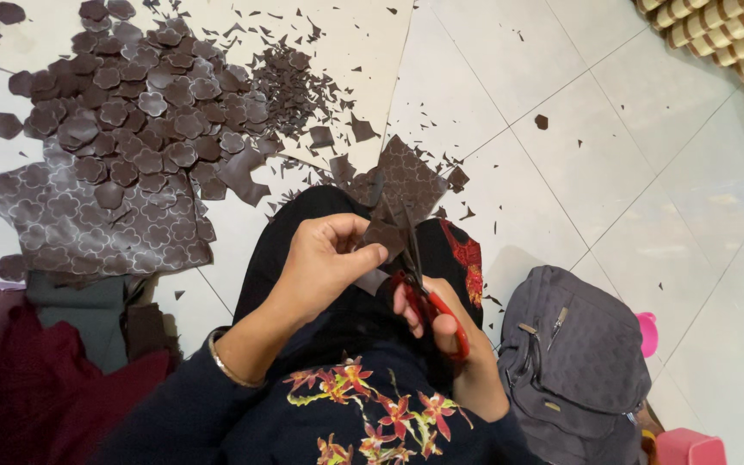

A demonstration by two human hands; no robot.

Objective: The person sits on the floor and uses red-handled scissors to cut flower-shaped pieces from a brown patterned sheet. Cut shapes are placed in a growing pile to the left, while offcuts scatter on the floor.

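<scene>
- Left hand (325,258) pinching the dark brown patterned sheet (406,194) by its near edge, above the lap.
- Sheet judged thin, light and floppy; best held close to the cut line to stay taut.
- Looked glossy, printed with scalloped flower outlines.
- Right hand (441,323) closed through the red-handled scissors (428,297), blades biting into the sheet.
- Pile of cut flower shapes (139,103) on the tiled floor (613,146), far left; grey bag (574,362) at right.
</scene>
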